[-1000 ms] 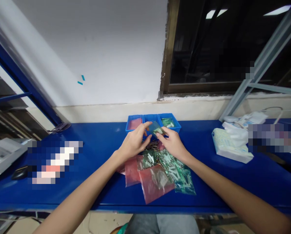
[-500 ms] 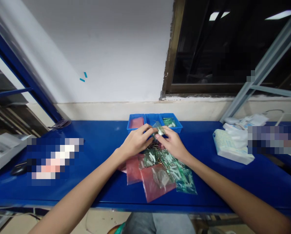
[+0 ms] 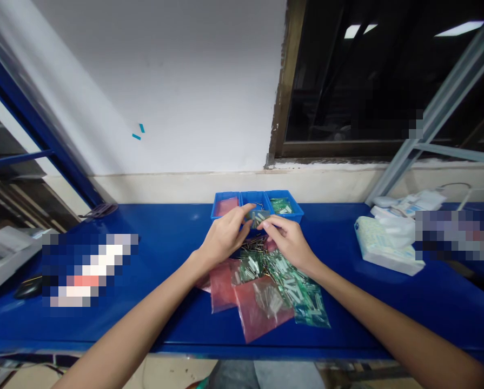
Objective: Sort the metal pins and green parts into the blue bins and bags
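Between my two hands a small clear plastic bag [image 3: 258, 218] with pale pieces in it is held up in front of the blue bins. My left hand [image 3: 226, 231] pinches its left side, and my right hand [image 3: 287, 237] grips its right edge. Under my hands lies a heap of loose metal pins [image 3: 256, 245]. Nearer to me are green bags of pale pieces [image 3: 292, 283] and flat pink bags [image 3: 258, 316], partly overlapping. My fingers hide part of the held bag.
Three joined blue bins stand at the back: a left bin [image 3: 226, 205] with pink bags, a middle bin [image 3: 254, 197] and a right bin [image 3: 283, 206] with green bags. A tissue pack [image 3: 383, 251] lies right; a black mouse [image 3: 27, 287] lies left.
The small bag has been turned flatter and lowered slightly, so its contents show more. Both hands still hold it, and my left fingers have shifted. A thin metal piece now shows in the middle bin.
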The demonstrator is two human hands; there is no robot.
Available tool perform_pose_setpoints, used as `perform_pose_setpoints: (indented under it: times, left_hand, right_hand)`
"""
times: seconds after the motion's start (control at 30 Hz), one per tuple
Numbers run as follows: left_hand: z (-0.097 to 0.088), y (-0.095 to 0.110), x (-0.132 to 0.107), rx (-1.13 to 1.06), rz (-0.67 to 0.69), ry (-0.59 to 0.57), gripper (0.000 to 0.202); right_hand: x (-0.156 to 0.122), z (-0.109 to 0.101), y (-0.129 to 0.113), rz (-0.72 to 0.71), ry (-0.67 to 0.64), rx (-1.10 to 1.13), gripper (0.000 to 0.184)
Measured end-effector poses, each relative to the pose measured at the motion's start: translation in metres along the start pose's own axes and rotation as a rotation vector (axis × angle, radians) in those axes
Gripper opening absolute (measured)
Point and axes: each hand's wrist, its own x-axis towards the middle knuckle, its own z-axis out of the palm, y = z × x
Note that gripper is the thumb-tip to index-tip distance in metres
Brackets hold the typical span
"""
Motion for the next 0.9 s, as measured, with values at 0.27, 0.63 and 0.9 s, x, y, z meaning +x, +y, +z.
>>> perform_pose_setpoints:
  times: [0.27,0.63,0.9]
  left_hand:
    - [-0.005,0.004,0.001,0.058,-0.012,-0.144,0.046]
    - [-0.001,0.006,0.001,-0.092,-0.027,-0.021,0.019]
    - [0.004,0.008,0.003,-0.199,-0.313,0.087,0.020]
  right_hand:
    - [-0.001,0.002,0.000,0.038,0.045,0.155,0.033]
    - [0.004,-0.003,0.004,-0.061,0.127,-0.145,0.014]
    - [0.014,-0.022,0.001,-0.095,0.234,-0.294,0.018]
